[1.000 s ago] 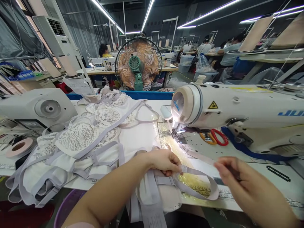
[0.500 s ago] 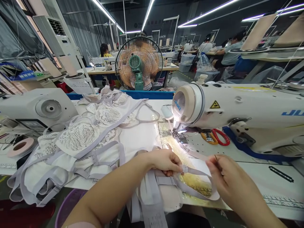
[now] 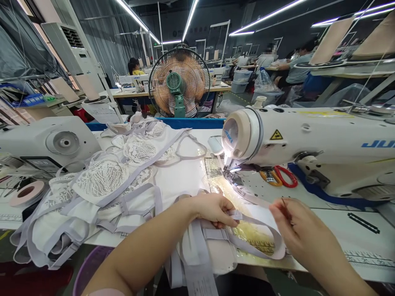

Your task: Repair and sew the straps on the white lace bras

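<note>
On the bench (image 3: pixel 174 179), the white JUKI sewing machine (image 3: pixel 314 131) stands beyond both hands. The right hand (image 3: pixel 304 232) has curled fingers; I can't tell what they hold. The left hand (image 3: pixel 212 209) pinches the pale lilac strap (image 3: pixel 280 248). Between the hands, its long loop runs left to right, bend nearest the right hand, clear bit (image 3: pixel 237 214) by the left fingers.

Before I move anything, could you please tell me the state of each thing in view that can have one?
Strap: bent into a loop.
Left grip: closed on the strap.
Right grip: fingers curled, hold unclear.
Right-side sewing machine: work area brightly lit.
Lace garments: heaped loosely.
Tape roll: wound, lying flat.
Ceiling lights: lit.
Fan: upright; spinning or stopped, cannot tell.
</note>
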Demonstrator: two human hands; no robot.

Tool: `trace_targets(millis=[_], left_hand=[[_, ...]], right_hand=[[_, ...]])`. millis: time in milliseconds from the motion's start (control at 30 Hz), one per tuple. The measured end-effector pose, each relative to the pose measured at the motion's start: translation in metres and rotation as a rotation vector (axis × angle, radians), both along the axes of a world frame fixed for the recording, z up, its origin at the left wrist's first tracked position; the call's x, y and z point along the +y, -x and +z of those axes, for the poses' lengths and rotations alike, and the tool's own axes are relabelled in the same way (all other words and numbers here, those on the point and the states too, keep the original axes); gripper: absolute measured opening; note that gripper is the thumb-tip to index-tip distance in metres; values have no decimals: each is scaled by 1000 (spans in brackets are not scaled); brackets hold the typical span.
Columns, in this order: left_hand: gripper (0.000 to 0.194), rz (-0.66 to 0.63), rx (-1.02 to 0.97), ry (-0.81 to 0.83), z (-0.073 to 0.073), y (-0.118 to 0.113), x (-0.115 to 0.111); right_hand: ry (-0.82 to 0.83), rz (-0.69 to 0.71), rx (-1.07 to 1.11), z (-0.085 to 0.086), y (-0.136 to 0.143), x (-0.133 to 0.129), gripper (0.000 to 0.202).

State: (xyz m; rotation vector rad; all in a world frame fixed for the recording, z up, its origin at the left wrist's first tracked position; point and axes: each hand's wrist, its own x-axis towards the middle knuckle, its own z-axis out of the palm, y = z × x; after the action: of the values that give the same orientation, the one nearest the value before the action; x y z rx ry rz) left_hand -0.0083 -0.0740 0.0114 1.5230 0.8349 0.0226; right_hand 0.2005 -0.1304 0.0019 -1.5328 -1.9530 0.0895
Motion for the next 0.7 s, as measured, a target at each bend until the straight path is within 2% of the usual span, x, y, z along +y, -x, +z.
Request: trace_targets(millis=[100,167,267,433,700], left_hand=[[21,3,-16,-35,1,-1,-2],[23,35,-1,-70,2,-2,-4],[29,100,26,-136,4,-5,-7],[5,135,-24,-198,6,-9,-10],[7,172,-67,-87,8,-8,-8]], right_hand=[[285,104,47,-3,-1,-4,29],[386,156,91,-8,6,-9,37],[349,200,94,-13,14,-11,23],[310,218,-22,-10,8,-7,26],[295,242,7,-8,14,-8,18]])
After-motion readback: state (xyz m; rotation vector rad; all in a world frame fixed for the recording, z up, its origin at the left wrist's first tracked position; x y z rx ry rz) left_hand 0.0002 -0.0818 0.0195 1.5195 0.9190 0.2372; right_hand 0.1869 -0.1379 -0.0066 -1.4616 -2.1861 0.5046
